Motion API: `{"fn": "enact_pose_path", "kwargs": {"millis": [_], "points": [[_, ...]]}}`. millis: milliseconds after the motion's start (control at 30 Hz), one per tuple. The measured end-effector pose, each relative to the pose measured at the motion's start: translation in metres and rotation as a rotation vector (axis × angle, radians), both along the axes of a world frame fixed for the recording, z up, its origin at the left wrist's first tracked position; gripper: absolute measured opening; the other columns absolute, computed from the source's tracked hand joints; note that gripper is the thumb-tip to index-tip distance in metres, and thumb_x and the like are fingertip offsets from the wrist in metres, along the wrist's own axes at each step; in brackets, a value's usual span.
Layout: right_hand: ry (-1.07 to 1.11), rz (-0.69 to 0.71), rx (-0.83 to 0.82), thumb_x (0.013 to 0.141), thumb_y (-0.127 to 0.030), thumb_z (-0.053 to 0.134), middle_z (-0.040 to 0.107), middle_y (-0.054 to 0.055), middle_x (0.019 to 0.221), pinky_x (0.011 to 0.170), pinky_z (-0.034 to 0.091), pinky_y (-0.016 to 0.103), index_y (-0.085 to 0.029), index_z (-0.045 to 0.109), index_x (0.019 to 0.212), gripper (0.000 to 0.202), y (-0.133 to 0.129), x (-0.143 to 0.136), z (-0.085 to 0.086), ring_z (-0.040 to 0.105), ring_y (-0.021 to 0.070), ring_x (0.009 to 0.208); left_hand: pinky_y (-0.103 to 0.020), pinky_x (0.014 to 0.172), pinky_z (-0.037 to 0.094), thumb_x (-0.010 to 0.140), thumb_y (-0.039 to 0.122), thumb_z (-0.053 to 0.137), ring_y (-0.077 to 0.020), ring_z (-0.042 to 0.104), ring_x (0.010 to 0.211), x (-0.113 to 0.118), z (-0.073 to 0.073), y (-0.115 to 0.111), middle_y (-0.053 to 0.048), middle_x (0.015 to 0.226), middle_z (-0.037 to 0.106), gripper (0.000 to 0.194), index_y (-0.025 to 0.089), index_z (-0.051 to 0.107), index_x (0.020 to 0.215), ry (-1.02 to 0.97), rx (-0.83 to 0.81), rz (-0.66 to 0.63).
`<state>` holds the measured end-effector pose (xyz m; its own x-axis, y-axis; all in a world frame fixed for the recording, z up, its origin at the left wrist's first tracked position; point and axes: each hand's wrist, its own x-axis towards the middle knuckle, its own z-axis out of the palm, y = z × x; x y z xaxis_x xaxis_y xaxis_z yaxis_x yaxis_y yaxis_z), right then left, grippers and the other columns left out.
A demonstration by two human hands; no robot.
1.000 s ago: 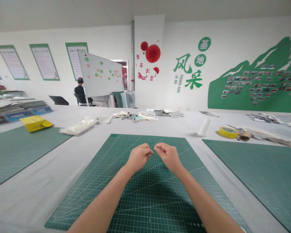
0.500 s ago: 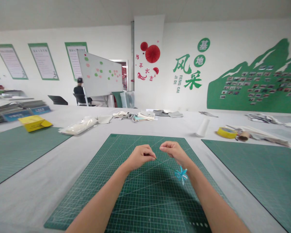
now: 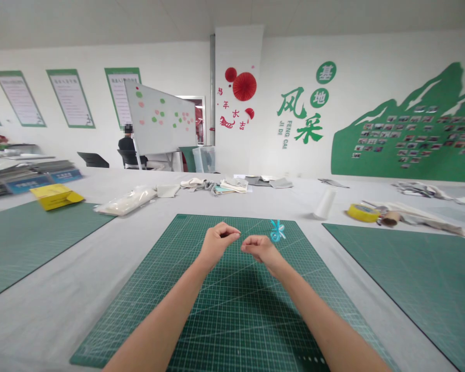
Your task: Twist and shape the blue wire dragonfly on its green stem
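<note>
Over the green cutting mat (image 3: 225, 310), my left hand (image 3: 219, 244) is closed in a pinch, with its fingertips pointing right. My right hand (image 3: 262, 251) is pinched too, close beside it and slightly lower; the fingertips are a small gap apart. Whatever the fingers hold is too small to make out. A blue and white looped piece (image 3: 277, 231) appears just beyond my right hand, near the mat's far right corner. Whether a thread joins it to the hands cannot be seen.
Left are a yellow box (image 3: 56, 196), a plastic-wrapped pack (image 3: 127, 201) and stacked papers (image 3: 8, 173). Fabric scraps (image 3: 232, 185) lie beyond the mat. A white cone (image 3: 325, 204), yellow tape (image 3: 363, 212) and another mat (image 3: 414, 274) are right. A person (image 3: 127, 143) sits far back.
The blue and white piece has moved from beside my right wrist to beyond my right hand. My right hand shifted left and down; my left hand moved slightly left and up.
</note>
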<state>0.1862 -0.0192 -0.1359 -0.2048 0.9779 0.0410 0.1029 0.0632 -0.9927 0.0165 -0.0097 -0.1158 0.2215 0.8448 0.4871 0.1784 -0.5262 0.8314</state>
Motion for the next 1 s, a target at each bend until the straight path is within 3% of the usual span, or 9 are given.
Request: {"fn": "enact_pose_path", "kwargs": {"millis": [167,367,533,733,1000], "points": [[-0.033,-0.016,0.038,0.064,-0.028,0.063,0.036,-0.009,0.04,0.039,0.018,0.02,-0.017,0.06,0.063,0.012,-0.004,-0.009,-0.001,0.025,0.0054,0.037,-0.025,0.069,0.043,0.076,0.026,0.057,-0.0148,0.056,0.076,0.0,-0.006,0.004,-0.003,0.079,0.062,0.015,0.017,0.067,0.082,0.001,-0.011,0.04],[-0.157,0.01,0.227,0.067,-0.024,0.061,0.041,-0.006,0.047,0.047,0.025,0.021,-0.015,0.06,0.06,0.011,-0.003,-0.01,-0.006,0.032,0.0074,0.046,-0.024,0.065,0.042,0.077,0.02,0.054,-0.0126,0.054,0.071,0.0,-0.007,0.005,-0.001,0.075,0.059,0.014,0.019,0.067,0.08,0.139,0.092,0.152],[-0.335,-0.013,0.414,0.074,-0.023,0.056,0.037,-0.006,0.049,0.048,0.025,0.021,-0.016,0.06,0.064,0.013,-0.017,-0.017,0.006,0.034,0.0082,0.049,-0.023,0.067,0.04,0.078,0.015,0.052,-0.0116,0.054,0.072,0.0,-0.007,0.001,0.0,0.075,0.058,0.017,0.02,0.068,0.08,0.345,0.195,0.238],[-0.424,-0.14,0.576,0.08,-0.025,0.052,0.04,-0.005,0.05,0.05,0.027,0.021,-0.017,0.063,0.072,0.017,-0.026,-0.008,0.025,0.035,0.0089,0.049,-0.023,0.067,0.039,0.081,0.017,0.05,-0.0134,0.053,0.078,0.001,-0.006,-0.003,-0.001,0.079,0.057,0.018,0.022,0.068,0.08,0.506,0.266,0.193],[-0.517,-0.259,0.663,0.081,-0.028,0.051,0.04,-0.005,0.05,0.049,0.027,0.022,-0.018,0.064,0.074,0.018,-0.019,0.009,0.027,0.035,0.0093,0.048,-0.025,0.073,0.041,0.08,0.015,0.053,-0.0148,0.053,0.081,0.004,-0.005,-0.007,-0.001,0.079,0.06,0.017,0.022,0.069,0.078,0.572,0.329,0.01]]}}
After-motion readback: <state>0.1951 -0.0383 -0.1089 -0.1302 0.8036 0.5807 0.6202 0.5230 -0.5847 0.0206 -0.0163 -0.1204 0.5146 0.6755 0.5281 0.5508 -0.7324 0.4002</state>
